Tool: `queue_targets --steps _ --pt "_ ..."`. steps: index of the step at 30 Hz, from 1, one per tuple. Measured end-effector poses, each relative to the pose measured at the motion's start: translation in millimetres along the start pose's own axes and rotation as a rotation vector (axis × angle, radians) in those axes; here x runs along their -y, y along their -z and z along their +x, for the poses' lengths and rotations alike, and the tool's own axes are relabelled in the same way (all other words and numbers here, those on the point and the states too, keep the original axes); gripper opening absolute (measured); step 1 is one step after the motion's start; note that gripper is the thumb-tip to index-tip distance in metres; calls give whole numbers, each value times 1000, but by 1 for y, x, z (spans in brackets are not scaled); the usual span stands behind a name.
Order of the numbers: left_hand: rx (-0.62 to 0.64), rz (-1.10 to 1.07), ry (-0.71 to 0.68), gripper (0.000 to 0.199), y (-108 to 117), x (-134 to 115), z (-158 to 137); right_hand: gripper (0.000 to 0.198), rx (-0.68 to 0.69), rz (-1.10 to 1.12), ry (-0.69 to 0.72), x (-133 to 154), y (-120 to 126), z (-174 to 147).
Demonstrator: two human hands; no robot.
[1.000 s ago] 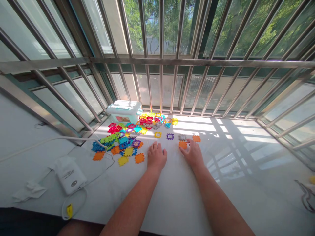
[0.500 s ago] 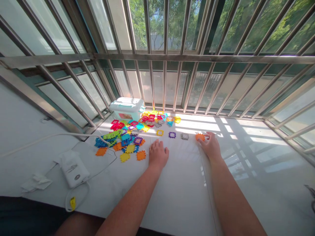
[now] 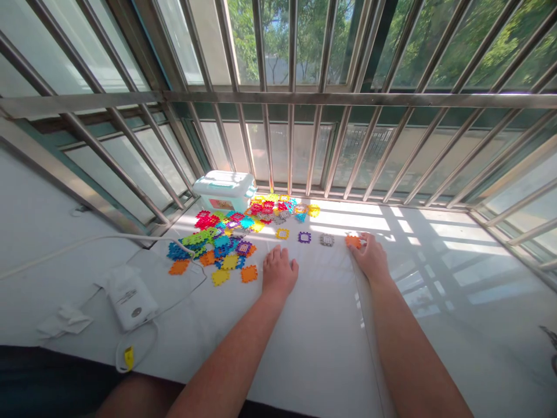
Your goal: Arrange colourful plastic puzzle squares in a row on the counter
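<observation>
My right hand (image 3: pixel 372 259) pinches the edge of an orange notched plastic building tile (image 3: pixel 352 240) on the white surface. To its left, a grey frame-shaped tile (image 3: pixel 326 240), a purple one (image 3: pixel 304 237) and a yellow one (image 3: pixel 282 233) stand apart in a row. My left hand (image 3: pixel 279 273) rests palm down with nothing visible in it, its thumb spread and its fingers slightly bent. Just left of it lie a loose orange tile (image 3: pixel 249 274) and a yellow tile (image 3: pixel 220 277), at the edge of a mixed pile of colourful tiles (image 3: pixel 221 244).
Behind the pile stands a white lidded box (image 3: pixel 224 191) against the metal window bars (image 3: pixel 290 151). A white device (image 3: pixel 133 302) with a cable and a crumpled tissue (image 3: pixel 67 321) lie at left. Part of a dark object (image 3: pixel 552 342) shows at the right edge.
</observation>
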State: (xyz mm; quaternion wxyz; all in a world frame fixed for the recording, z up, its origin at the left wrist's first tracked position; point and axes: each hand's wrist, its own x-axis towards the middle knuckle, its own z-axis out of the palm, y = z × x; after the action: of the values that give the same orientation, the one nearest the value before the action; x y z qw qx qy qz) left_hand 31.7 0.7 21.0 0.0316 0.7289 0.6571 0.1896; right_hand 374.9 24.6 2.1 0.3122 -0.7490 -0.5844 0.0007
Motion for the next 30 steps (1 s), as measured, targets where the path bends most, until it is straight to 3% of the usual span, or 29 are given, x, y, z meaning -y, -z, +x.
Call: queue_targets --steps 30 --pt "8 -7 6 38 1 0 0 57 30 -55 -43 21 5 -12"
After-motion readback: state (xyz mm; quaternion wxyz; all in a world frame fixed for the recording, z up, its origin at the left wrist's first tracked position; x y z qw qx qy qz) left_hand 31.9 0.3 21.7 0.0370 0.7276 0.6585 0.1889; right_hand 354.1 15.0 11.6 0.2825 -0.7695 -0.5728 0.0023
